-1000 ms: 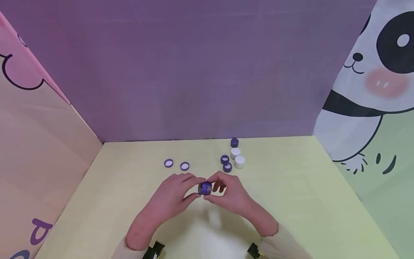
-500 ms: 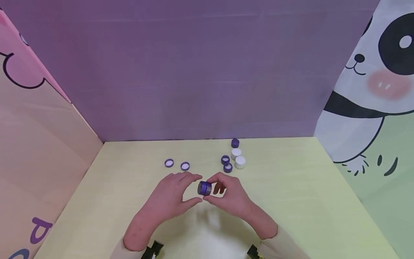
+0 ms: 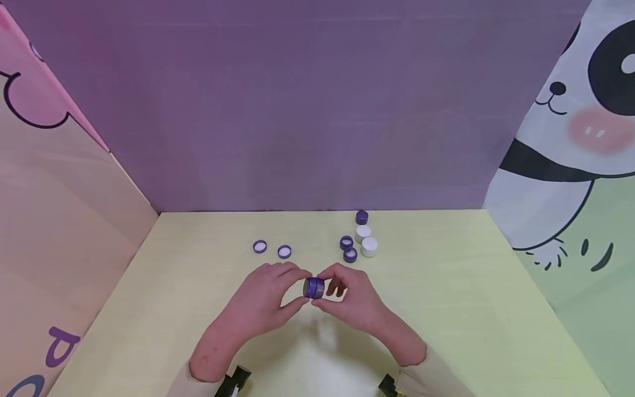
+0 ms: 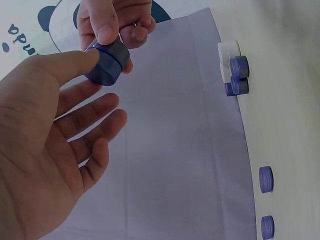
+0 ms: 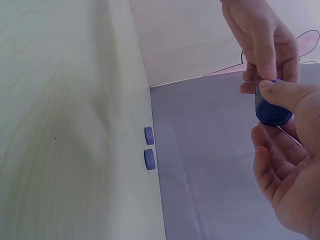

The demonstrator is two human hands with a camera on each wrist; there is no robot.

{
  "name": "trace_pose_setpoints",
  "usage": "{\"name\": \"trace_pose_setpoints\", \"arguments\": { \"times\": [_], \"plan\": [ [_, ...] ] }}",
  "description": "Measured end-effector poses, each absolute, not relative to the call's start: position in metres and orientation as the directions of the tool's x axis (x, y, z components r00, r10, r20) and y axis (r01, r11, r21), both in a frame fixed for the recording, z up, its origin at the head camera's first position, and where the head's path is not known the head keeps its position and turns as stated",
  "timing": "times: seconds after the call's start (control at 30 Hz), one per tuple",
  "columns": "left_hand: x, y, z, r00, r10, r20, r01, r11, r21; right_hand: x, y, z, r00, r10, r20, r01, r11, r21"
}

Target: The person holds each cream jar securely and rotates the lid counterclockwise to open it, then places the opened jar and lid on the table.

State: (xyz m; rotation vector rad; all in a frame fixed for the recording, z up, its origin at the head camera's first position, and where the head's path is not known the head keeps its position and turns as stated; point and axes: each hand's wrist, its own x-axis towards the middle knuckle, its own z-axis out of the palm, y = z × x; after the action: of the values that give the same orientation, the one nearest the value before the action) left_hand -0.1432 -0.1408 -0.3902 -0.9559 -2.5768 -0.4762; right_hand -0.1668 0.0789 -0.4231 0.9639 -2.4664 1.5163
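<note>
Over a pale yellow-green table (image 3: 446, 309), a person's two hands meet around a small purple jar (image 3: 314, 288), held in the air near the table's middle. The left hand (image 3: 263, 300) pinches one end between thumb and forefinger, its other fingers loosely spread; the right hand (image 3: 354, 298) grips the other end with curled fingers. Beyond them lie two purple lids (image 3: 272, 248) to the left and a cluster of purple and white jars (image 3: 358, 241) to the right.

Tabletop booth, cartoon-printed panels (image 3: 570, 138), yellow table (image 3: 446, 286)
</note>
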Motion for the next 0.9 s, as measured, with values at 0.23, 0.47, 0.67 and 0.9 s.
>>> {"name": "trace_pose_setpoints", "arguments": {
  "times": [0.23,0.47,0.67,0.9],
  "plan": [
    [-0.1431,-0.1394,-0.3899,-0.77,0.524,0.364,0.607,0.777,0.165,-0.1657,0.0782,-0.4202,-0.765,-0.474,0.436,-0.611,0.32,-0.724],
    [-0.1432,-0.1419,-0.3901,-0.755,0.531,0.386,0.626,0.759,0.18,-0.1676,0.0791,-0.4238,-0.766,-0.476,0.433,-0.61,0.321,-0.725],
    [-0.1458,-0.1396,-0.3908,-0.668,0.576,0.471,0.702,0.698,0.143,-0.1682,0.0798,-0.4239,-0.765,-0.479,0.43,-0.606,0.313,-0.731],
    [-0.145,-0.1389,-0.3909,-0.677,0.574,0.46,0.696,0.703,0.147,-0.1671,0.0799,-0.4218,-0.77,-0.482,0.418,-0.6,0.324,-0.732]
  ]
}}
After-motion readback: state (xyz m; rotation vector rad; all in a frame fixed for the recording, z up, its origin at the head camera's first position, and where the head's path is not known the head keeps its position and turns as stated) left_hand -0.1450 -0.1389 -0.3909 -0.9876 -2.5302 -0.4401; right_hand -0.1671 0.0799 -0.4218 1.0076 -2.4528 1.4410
